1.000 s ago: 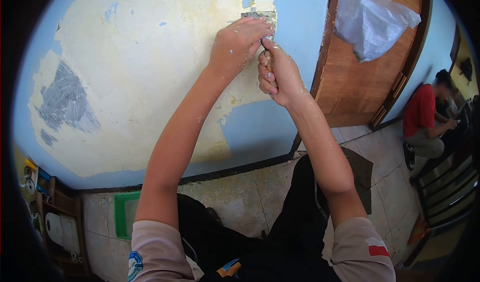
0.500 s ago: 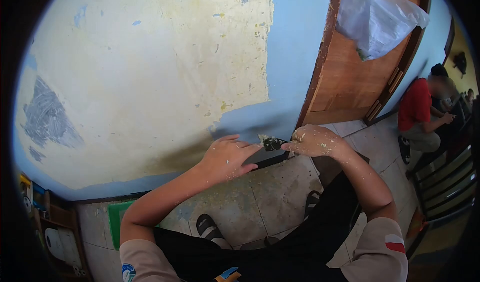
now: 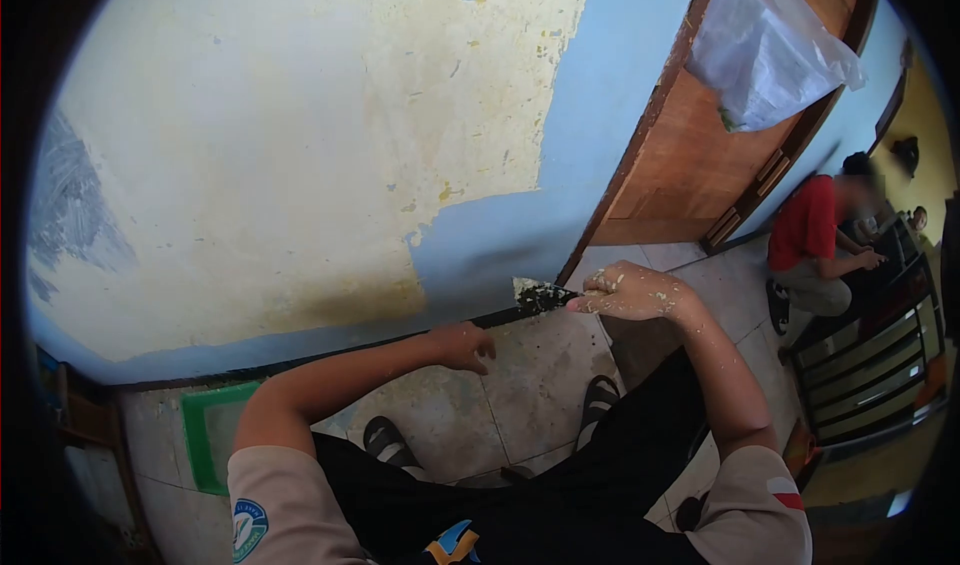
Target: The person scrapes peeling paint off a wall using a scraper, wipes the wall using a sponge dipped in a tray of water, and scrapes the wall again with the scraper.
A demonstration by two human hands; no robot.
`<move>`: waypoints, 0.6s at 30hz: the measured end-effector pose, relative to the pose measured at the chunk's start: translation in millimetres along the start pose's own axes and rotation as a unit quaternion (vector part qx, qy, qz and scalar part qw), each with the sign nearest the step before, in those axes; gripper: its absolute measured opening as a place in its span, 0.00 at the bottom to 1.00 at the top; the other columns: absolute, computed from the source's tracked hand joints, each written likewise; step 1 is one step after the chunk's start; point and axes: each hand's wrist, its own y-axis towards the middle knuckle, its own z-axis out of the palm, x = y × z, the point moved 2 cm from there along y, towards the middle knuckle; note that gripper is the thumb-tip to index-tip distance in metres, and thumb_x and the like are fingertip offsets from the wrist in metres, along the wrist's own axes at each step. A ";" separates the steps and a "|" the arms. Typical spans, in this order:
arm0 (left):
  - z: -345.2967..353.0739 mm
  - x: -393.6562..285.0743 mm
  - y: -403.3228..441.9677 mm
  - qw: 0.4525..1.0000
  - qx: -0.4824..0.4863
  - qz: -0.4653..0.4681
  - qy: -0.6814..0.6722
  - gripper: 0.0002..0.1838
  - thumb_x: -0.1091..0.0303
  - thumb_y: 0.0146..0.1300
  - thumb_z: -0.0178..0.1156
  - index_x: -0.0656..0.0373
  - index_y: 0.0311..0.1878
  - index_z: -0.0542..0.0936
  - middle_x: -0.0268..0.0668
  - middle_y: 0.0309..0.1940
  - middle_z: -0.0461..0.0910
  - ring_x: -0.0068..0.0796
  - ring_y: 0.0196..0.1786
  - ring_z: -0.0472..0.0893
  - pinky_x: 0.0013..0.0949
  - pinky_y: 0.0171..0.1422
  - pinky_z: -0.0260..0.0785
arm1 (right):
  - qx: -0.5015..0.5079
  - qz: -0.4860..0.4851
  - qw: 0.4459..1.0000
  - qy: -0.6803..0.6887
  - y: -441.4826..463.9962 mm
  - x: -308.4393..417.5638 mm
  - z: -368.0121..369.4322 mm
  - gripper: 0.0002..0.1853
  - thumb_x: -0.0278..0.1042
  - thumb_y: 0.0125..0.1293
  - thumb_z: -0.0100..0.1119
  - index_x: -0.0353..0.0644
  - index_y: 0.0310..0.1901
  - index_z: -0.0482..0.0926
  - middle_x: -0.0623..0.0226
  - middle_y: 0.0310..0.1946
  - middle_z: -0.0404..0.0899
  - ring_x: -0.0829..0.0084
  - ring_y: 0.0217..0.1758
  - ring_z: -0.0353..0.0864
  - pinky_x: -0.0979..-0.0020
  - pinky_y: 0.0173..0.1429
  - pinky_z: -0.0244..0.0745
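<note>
My right hand (image 3: 635, 293), speckled with paint flakes, is closed round the handle of a putty knife (image 3: 541, 297). The knife's blade points left and carries pale scrapings. My left hand (image 3: 464, 348) hangs low over the floor, its fingers loosely bent and apart, with nothing seen in them. Before me stands a wall (image 3: 270, 165) with a large cream patch where the blue paint (image 3: 490, 235) is gone. Both hands are away from the wall's scraped patch.
A wooden door (image 3: 680, 175) with a plastic bag (image 3: 765, 60) hanging on it is at right. Beyond it a person in red (image 3: 805, 225) crouches near a dark slatted bench (image 3: 870, 365). A green tray (image 3: 205, 445) lies on the floor at left, near a wooden shelf (image 3: 90, 420).
My left hand has drawn down and away from the putty knife's blade, its fingers now more bent. My right hand keeps the knife. The view has shifted slightly.
</note>
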 end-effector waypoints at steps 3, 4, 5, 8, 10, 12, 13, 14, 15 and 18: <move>-30.0 -20.9 9.3 0.999 -0.021 0.007 -0.038 0.23 0.53 0.59 0.72 0.49 0.57 0.87 0.37 0.51 0.89 0.40 0.56 0.87 0.46 0.58 0.79 | -0.076 0.003 0.994 0.081 -4.4 3.5 -5.2 0.31 0.58 0.76 0.60 0.33 0.29 0.76 0.61 0.20 0.69 0.72 0.27 0.71 0.61 0.36 0.70; -37.1 -23.2 12.1 0.999 -0.024 0.013 -0.043 0.23 0.53 0.59 0.72 0.49 0.57 0.87 0.37 0.51 0.89 0.40 0.56 0.87 0.46 0.58 0.79 | -0.073 0.008 0.994 0.075 -3.0 1.8 -5.4 0.31 0.58 0.76 0.60 0.33 0.29 0.76 0.61 0.20 0.69 0.72 0.27 0.71 0.61 0.36 0.70; -41.4 -26.3 13.1 0.999 -0.019 0.027 -0.009 0.22 0.53 0.61 0.71 0.51 0.57 0.87 0.38 0.49 0.89 0.41 0.54 0.87 0.46 0.57 0.79 | -0.110 0.018 0.986 0.123 -0.4 -4.4 -3.2 0.29 0.55 0.77 0.61 0.36 0.27 0.73 0.68 0.20 0.66 0.77 0.26 0.67 0.65 0.33 0.66; -39.5 -29.5 20.4 0.997 -0.003 0.056 0.050 0.21 0.53 0.64 0.69 0.52 0.57 0.86 0.38 0.48 0.90 0.42 0.52 0.88 0.47 0.57 0.79 | -0.162 0.024 0.963 0.213 6.3 -18.3 2.7 0.31 0.57 0.76 0.62 0.36 0.26 0.70 0.73 0.21 0.60 0.79 0.28 0.58 0.65 0.32 0.61; -32.3 -32.9 27.1 0.994 0.008 0.073 0.077 0.20 0.54 0.65 0.68 0.51 0.57 0.86 0.37 0.48 0.90 0.43 0.52 0.88 0.47 0.57 0.79 | -0.198 -0.005 0.968 0.155 9.3 -9.6 -10.8 0.30 0.56 0.77 0.61 0.37 0.26 0.71 0.75 0.21 0.61 0.80 0.29 0.58 0.66 0.32 0.61; -22.9 -38.7 32.6 0.989 0.030 0.113 0.092 0.17 0.55 0.66 0.67 0.50 0.55 0.87 0.35 0.47 0.90 0.43 0.52 0.88 0.47 0.57 0.79 | -0.182 0.017 0.968 0.169 16.2 1.8 -20.1 0.29 0.55 0.77 0.61 0.38 0.26 0.72 0.75 0.21 0.64 0.80 0.27 0.61 0.66 0.32 0.62; -25.2 -45.9 30.2 0.988 0.029 0.117 0.092 0.17 0.55 0.66 0.67 0.50 0.55 0.87 0.35 0.47 0.90 0.43 0.52 0.88 0.47 0.57 0.79 | -0.178 0.022 0.966 0.184 19.7 8.0 -23.7 0.28 0.55 0.77 0.60 0.38 0.26 0.73 0.75 0.20 0.64 0.80 0.26 0.62 0.68 0.31 0.62; -27.2 -53.7 26.9 0.985 0.000 0.138 0.107 0.16 0.54 0.67 0.67 0.50 0.53 0.87 0.35 0.45 0.90 0.42 0.51 0.88 0.47 0.56 0.79 | -0.173 0.028 0.964 0.199 21.9 12.7 -23.3 0.28 0.55 0.78 0.60 0.39 0.26 0.74 0.75 0.19 0.65 0.81 0.24 0.63 0.69 0.30 0.62; -32.1 -62.8 20.7 0.980 -0.030 0.157 0.123 0.15 0.53 0.67 0.67 0.50 0.50 0.88 0.35 0.44 0.90 0.42 0.50 0.88 0.47 0.55 0.79 | -0.167 0.026 0.953 0.252 25.5 12.0 -16.8 0.27 0.54 0.78 0.59 0.42 0.26 0.74 0.76 0.16 0.64 0.83 0.19 0.62 0.73 0.25 0.58; -56.5 -77.1 -7.3 0.959 -0.115 0.190 0.177 0.16 0.49 0.67 0.68 0.52 0.44 0.87 0.36 0.40 0.89 0.39 0.47 0.88 0.45 0.53 0.79 | -0.224 -0.033 0.876 0.425 37.0 2.0 25.8 0.25 0.52 0.79 0.59 0.43 0.26 0.74 0.76 0.13 0.62 0.84 0.15 0.57 0.75 0.21 0.52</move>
